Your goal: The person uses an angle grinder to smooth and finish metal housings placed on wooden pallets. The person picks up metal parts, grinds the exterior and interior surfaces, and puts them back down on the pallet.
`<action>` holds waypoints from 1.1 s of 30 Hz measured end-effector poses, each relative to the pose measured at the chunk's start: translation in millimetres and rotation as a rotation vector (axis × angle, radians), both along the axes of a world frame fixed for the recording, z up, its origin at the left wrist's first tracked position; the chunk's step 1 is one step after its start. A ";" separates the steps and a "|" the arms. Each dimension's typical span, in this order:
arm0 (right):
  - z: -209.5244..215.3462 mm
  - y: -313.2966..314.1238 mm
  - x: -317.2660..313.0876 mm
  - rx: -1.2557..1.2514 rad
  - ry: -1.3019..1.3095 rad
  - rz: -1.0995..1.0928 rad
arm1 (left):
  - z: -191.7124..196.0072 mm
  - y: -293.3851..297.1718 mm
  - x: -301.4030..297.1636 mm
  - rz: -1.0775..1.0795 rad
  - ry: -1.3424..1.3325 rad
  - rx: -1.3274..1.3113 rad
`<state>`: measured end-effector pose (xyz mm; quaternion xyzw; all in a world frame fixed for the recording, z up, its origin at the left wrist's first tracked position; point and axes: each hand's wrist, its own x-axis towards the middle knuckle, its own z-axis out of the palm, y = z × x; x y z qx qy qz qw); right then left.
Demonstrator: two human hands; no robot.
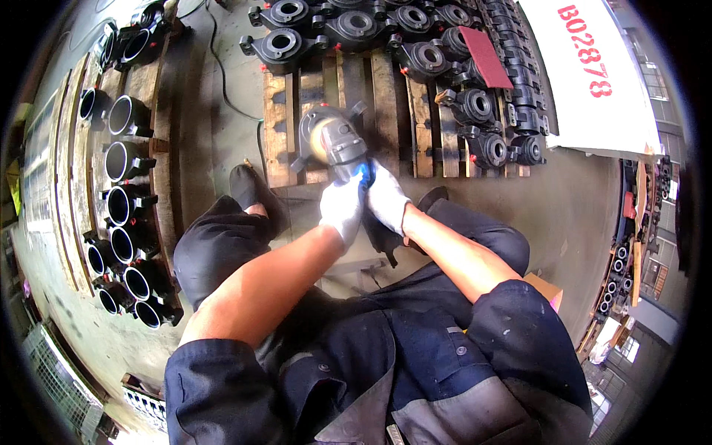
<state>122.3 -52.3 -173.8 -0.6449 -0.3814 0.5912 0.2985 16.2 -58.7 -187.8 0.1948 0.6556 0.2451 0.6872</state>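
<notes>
Both my hands wear white gloves and are closed around an angle grinder (343,147) in the middle of the head view. My left hand (341,203) wraps the body from the left side. My right hand (386,197) grips it from the right, beside a bright blue spot. The grinder's yellowish disc (320,141) is over a black ring-shaped casting (307,127) at the near edge of a wooden pallet (279,141). Whether the disc touches the casting is hard to tell. Blur covers part of the casting, and the grinder hides more of it.
Several black castings (360,25) stand across the pallet's far and right sides. A dark red sheet (486,58) lies on some of them. Black cylindrical housings (127,116) line another pallet (158,111) at left. A cable (224,85) runs between. A white panel (586,74) stands right.
</notes>
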 end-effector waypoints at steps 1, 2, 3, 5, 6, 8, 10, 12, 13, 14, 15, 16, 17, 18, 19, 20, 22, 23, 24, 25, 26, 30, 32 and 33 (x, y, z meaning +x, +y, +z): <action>-19.2 -7.1 10.9 0.078 -0.070 0.068 | 4.5 -4.6 4.4 0.020 -0.028 0.000; -27.6 -12.1 15.6 0.074 -0.120 0.084 | 12.1 -8.1 5.0 -0.006 -0.009 -0.005; -35.5 -18.9 20.3 0.069 -0.170 0.098 | 19.5 -10.8 5.4 -0.034 0.009 -0.010; -32.8 -25.1 14.9 0.060 -0.222 0.139 | 13.1 -19.0 1.3 -0.005 -0.028 -0.004; -31.2 -28.3 13.7 0.055 -0.230 0.157 | 9.4 -22.2 -2.6 -0.012 -0.030 -0.002; -44.1 -31.8 18.4 0.033 -0.145 0.099 | 2.4 -23.9 -1.7 -0.011 -0.081 0.002; -58.8 -33.7 17.7 0.000 0.036 -0.023 | -2.0 -28.3 0.3 0.003 -0.069 0.009; -50.5 -34.8 14.5 -0.026 0.103 -0.048 | -4.0 -27.7 1.0 -0.011 -0.042 0.017; -40.2 -33.6 11.1 -0.039 0.135 -0.060 | -5.5 -27.3 1.4 -0.034 -0.025 0.024; -27.4 -31.1 9.6 -0.053 0.115 -0.049 | -6.6 -26.9 2.7 -0.058 -0.007 0.031; -20.8 -29.5 9.3 -0.068 0.095 -0.038 | -7.6 -26.7 3.7 -0.082 0.011 0.038; -27.1 -30.6 17.5 -0.067 0.078 -0.060 | -5.9 -25.1 9.2 -0.102 0.008 0.046; -35.9 -30.4 23.6 -0.068 0.066 -0.077 | -4.4 -23.8 13.0 -0.116 0.009 0.053; -43.4 -32.7 30.7 -0.069 0.152 -0.141 | -2.9 -22.5 17.1 -0.130 0.010 0.059; -39.5 -30.5 30.0 -0.073 0.241 -0.200 | 0.0 -20.9 18.3 -0.116 -0.023 0.046; -35.0 -30.3 29.2 -0.077 0.429 -0.306 | 2.6 -18.5 19.8 -0.101 -0.057 0.032; -23.6 -30.3 28.8 -0.036 0.494 -0.364 | 3.7 -14.1 22.7 -0.106 -0.078 0.020; -16.3 -30.3 28.9 0.007 0.372 -0.314 | 2.4 -12.1 24.7 -0.125 -0.066 0.022; -11.1 -29.3 27.9 0.041 0.290 -0.279 | 1.1 -10.9 25.9 -0.144 -0.053 0.023; -6.2 -29.2 30.6 0.076 0.199 -0.253 | 5.3 -8.4 29.3 -0.140 -0.087 0.028; -2.7 -28.3 32.5 0.102 0.149 -0.241 | 9.7 -6.6 32.1 -0.135 -0.120 0.032; -3.5 -14.0 34.0 -0.018 0.283 -0.430 | -3.0 5.9 43.5 -0.132 -0.123 0.030; -6.5 -6.6 39.7 -0.018 0.285 -0.453 | 4.3 14.0 49.8 -0.100 -0.171 0.057; -8.8 -1.1 41.7 -0.024 0.342 -0.502 | 8.1 18.1 52.8 -0.083 -0.194 0.070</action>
